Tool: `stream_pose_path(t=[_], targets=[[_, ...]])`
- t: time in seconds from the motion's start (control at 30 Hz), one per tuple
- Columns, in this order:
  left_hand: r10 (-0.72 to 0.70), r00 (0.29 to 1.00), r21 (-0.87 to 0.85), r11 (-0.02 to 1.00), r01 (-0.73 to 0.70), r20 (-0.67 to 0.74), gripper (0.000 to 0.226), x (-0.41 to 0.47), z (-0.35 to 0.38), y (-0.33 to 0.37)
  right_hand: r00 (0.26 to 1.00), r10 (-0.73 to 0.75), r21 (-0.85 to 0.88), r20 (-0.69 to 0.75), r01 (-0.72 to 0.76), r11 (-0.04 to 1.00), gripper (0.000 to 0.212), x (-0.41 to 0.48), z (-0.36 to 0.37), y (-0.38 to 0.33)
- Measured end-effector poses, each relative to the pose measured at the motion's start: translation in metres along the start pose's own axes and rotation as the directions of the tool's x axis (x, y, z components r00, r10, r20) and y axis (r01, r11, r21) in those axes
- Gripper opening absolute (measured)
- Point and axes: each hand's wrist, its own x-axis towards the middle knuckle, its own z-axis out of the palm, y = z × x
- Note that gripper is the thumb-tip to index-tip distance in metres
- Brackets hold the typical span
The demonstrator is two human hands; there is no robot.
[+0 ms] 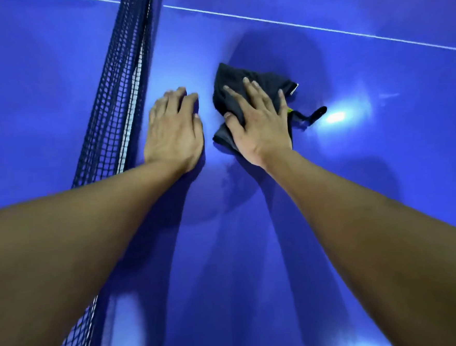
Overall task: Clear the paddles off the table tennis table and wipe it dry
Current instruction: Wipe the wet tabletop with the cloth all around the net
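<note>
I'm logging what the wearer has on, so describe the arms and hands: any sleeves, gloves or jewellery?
The left forearm and right forearm are bare, no sleeves in view. Left hand and right hand are ungloved; no watch, bracelet or ring shows.

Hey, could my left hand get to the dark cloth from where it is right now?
Probably yes. The left hand rests on the table by the net, and only bare surface separates it from the cloth, which the right hand presses down.
</note>
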Motion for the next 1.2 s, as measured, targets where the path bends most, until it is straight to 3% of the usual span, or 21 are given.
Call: stream_pose_path(t=[0.17,0.4,0.77,1.0,1.2], targets=[[-0.059,0.998,-0.003,0.998,0.059,0.01,0.043,-0.046,-0.015,-0.001,0.999,-0.042,0.004,0.0,0.042,0.999,0.058,-0.081,0.005,-0.03],[0.021,0.989,0.099,0.994,-0.036,0.148,0.052,-0.189,-0.048,-0.013,0.994,-0.109,0.031,0.005,0.109,0.994,0.059,-0.217,0.007,-0.064],[-0.034,0.915,0.21,0.976,-0.056,0.403,0.064,-0.35,-0.087,0.0,0.982,-0.146,0.076,-0.121,0.156,0.985,0.054,-0.419,0.014,-0.117],[-0.036,0.894,0.195,0.979,-0.058,0.446,0.066,-0.387,-0.104,0.006,0.982,-0.124,0.085,-0.145,0.137,0.987,0.054,-0.442,0.018,-0.131],[0.145,0.958,0.269,0.94,-0.212,0.249,0.052,-0.335,-0.141,-0.001,0.978,-0.134,0.02,-0.157,0.139,0.99,0.054,-0.377,0.026,-0.134]])
